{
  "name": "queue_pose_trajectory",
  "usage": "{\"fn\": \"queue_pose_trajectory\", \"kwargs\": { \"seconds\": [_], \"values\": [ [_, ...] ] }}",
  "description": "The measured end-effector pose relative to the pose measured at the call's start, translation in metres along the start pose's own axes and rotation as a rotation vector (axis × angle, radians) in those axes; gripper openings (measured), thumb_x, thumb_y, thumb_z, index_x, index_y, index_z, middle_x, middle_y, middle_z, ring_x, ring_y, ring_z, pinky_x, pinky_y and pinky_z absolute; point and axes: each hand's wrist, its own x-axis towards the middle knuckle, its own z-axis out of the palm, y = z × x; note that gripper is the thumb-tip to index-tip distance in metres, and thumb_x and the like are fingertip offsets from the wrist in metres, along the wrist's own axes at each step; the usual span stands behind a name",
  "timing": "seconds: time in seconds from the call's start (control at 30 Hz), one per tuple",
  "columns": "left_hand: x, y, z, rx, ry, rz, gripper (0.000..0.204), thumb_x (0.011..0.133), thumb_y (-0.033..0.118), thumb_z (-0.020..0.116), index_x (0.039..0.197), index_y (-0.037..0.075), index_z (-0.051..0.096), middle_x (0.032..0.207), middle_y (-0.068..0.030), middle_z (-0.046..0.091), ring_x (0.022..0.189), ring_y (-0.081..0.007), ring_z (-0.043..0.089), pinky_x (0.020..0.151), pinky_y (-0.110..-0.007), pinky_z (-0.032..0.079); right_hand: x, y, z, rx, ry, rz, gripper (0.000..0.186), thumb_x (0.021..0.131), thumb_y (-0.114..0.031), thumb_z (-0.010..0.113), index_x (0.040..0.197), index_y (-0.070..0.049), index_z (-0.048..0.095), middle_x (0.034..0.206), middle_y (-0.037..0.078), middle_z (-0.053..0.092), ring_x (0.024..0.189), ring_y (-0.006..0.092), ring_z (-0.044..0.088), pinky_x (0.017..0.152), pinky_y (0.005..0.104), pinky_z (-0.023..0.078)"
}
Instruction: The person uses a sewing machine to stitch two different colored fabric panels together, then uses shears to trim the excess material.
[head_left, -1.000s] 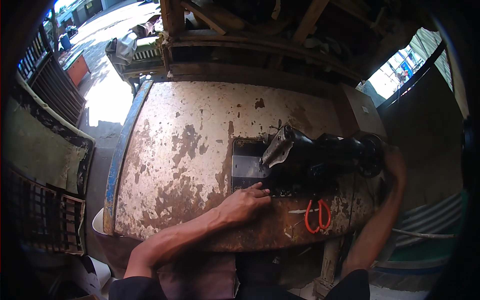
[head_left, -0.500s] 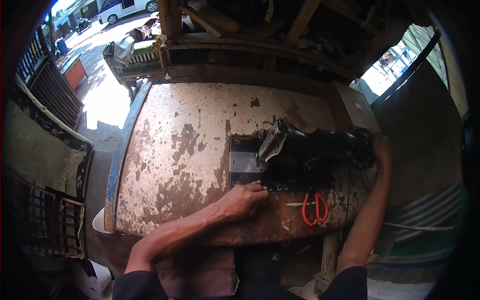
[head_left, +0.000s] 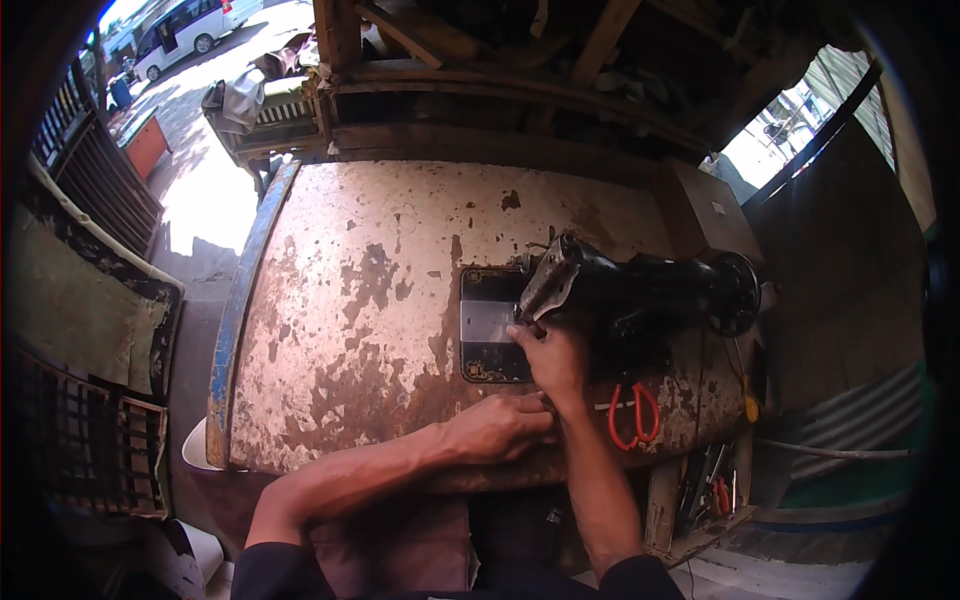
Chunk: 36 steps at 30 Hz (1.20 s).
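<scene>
A black sewing machine [head_left: 650, 290] sits on the worn wooden table [head_left: 340, 300], its wheel to the right. My right hand [head_left: 558, 362] is at the needle end, thumb and fingers drawn together just below the head, over the bright metal plate [head_left: 485, 320]. Whatever it pinches is too small to make out. Nearer the front edge, my left hand [head_left: 500, 425] rests closed beside my right forearm, fingers curled; anything inside it is hidden. To the right of that forearm lie red-handled scissors [head_left: 634, 420], their blades mostly out of sight in the dark.
An open compartment [head_left: 712, 490] with several hand tools is below the table's right front. A yellow-handled tool [head_left: 750, 400] is at the right edge. Wooden shelving [head_left: 500, 90] stands behind the table. At the far left, a white van [head_left: 190, 30] is outside.
My right hand has left the machine's wheel and come left to the needle area. My left hand has shifted slightly nearer and right, off the machine's base. The van outside has moved left.
</scene>
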Motion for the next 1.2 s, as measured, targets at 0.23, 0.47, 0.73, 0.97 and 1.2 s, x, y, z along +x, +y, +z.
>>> {"fn": "queue_pose_trajectory", "kwargs": {
  "seconds": [0.23,0.47,0.73,0.97,1.2],
  "values": [
    [-0.006,-0.005,-0.022,-0.111,0.569,-0.287,0.012,0.096,0.011,0.069,0.098,-0.002,0.069,0.086,-0.0146,0.066,0.078,-0.0267,0.067,0.070,-0.037,0.053,-0.024,0.005,-0.001,0.402,0.070,-0.121,0.016,0.097,-0.016,0.071,0.101,0.000,0.075,0.080,0.012,0.070,0.066,0.0244,0.067,0.066,0.0392,0.051],
    [0.007,-0.017,-0.030,0.513,0.332,-0.412,0.044,0.091,0.013,0.070,0.135,0.018,0.070,0.143,-0.0203,0.052,0.133,-0.0443,0.047,0.110,-0.053,0.044,-0.086,0.020,-0.044,0.529,-0.182,-0.176,0.011,0.096,-0.010,0.071,0.095,0.001,0.072,0.088,0.004,0.066,0.081,0.0105,0.060,0.076,0.0274,0.047],
    [0.005,-0.014,-0.023,0.696,0.235,-0.506,0.057,0.098,0.027,0.067,0.153,0.022,0.054,0.152,-0.0223,0.047,0.140,-0.0491,0.040,0.117,-0.058,0.036,-0.026,0.045,-0.049,1.359,0.118,0.434,0.028,0.102,-0.015,0.067,0.126,-0.001,0.064,0.114,0.010,0.071,0.104,0.0215,0.073,0.088,0.0334,0.059],
    [-0.078,0.083,-0.050,0.209,0.348,-0.478,0.027,0.099,0.009,0.067,0.124,0.003,0.073,0.114,-0.0168,0.072,0.103,-0.0324,0.070,0.092,-0.042,0.057,-0.085,0.016,-0.039,0.562,0.258,0.035,0.026,0.101,-0.011,0.067,0.124,0.001,0.069,0.125,0.014,0.067,0.121,0.0253,0.063,0.102,0.0378,0.053],
    [-0.110,0.110,-0.028,0.360,0.644,-0.617,0.014,0.095,0.002,0.067,0.106,0.001,0.076,0.098,-0.0145,0.073,0.090,-0.0294,0.071,0.079,-0.037,0.056,-0.003,0.025,0.013,-0.029,0.296,-0.285,0.016,0.089,-0.016,0.079,0.103,-0.009,0.076,0.099,0.016,0.071,0.101,0.0365,0.063,0.090,0.0448,0.049]
  ]
}}
